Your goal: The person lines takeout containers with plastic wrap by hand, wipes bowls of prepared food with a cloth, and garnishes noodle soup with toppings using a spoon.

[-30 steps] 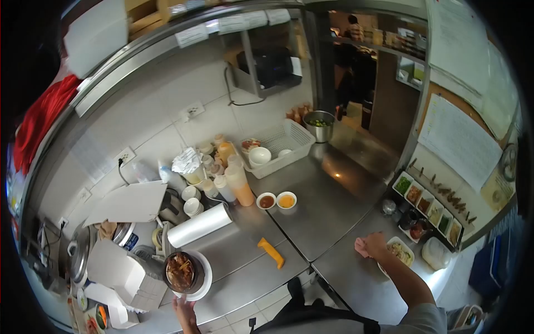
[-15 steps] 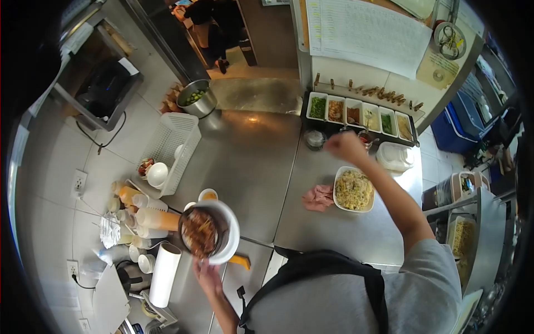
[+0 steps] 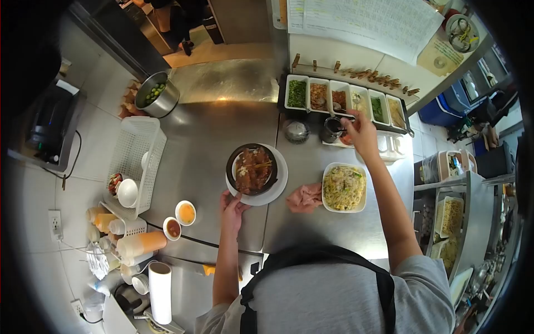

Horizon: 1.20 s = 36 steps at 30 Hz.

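My left hand is closed on the near rim of a white plate, at the left-centre of the steel counter. A dark round bowl rests on that plate, filled with browned meat pieces in sauce. My right hand is pinched round the thin handle of a spoon, over the front of a row of white topping trays. Just left of that hand stands a small dark-filled jar. Fried rice in a square white bowl sits below my right forearm.
A crumpled pink cloth lies beside the rice bowl. Two small sauce cups stand left of my arm, near squeeze bottles and a paper roll. A white basket and a metal pot stand farther back.
My left hand has carried the plate and meat bowl rightward and away from me, onto the counter's middle. My right hand has moved right to the spoon by the trays.
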### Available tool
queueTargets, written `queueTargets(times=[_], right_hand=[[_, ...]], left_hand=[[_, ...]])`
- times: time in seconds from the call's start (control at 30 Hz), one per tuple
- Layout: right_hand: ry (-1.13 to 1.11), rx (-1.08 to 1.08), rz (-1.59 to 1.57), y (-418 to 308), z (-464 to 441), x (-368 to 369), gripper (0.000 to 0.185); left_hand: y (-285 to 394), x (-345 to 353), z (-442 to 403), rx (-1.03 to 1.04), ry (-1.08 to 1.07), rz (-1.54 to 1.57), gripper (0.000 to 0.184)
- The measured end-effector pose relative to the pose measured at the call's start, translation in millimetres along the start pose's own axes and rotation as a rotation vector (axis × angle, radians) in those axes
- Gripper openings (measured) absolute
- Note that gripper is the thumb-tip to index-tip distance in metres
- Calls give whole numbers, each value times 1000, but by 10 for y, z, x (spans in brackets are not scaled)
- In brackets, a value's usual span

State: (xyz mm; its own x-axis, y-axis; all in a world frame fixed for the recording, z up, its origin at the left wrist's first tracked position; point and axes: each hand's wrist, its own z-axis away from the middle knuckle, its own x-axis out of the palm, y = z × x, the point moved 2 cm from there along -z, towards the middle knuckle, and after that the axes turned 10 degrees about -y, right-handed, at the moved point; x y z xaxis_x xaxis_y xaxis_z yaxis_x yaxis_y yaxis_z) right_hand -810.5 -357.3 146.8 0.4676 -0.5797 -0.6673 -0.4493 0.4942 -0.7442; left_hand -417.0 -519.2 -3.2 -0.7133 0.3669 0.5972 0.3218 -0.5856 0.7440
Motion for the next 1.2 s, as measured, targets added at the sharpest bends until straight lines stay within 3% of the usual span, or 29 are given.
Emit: queueTargets(times=[0.1, 0.17, 0.27, 0.5, 0.67, 0.8, 0.97, 1.2], right_hand=[[-23, 5, -286, 493, -54, 351, 34], [-52, 41, -295, 571, -82, 423, 28], [-64, 169, -469, 430, -107, 443, 29], [-56, 124, -804, 515, 35, 268, 32], [-11, 136, -1032, 671, 159, 207, 33], [-40, 159, -1104, 705, 280, 137, 33], [-63, 130, -1187, 705, 423, 29, 33], [-218, -20, -966, 5, 829, 246, 31]], left_hand=[[-8, 202, -115, -36, -54, -76, 35], [-66, 313, -170, -68, -88, -102, 34], [-142, 485, -215, -115, -110, -151, 34], [-284, 698, -212, -157, -111, -128, 40], [-267, 753, -236, -137, -82, -315, 45], [-229, 726, -185, -195, -81, -562, 51], [-297, 632, -175, -164, -102, -526, 56], [-231, 717, -146, -164, -126, -488, 60]])
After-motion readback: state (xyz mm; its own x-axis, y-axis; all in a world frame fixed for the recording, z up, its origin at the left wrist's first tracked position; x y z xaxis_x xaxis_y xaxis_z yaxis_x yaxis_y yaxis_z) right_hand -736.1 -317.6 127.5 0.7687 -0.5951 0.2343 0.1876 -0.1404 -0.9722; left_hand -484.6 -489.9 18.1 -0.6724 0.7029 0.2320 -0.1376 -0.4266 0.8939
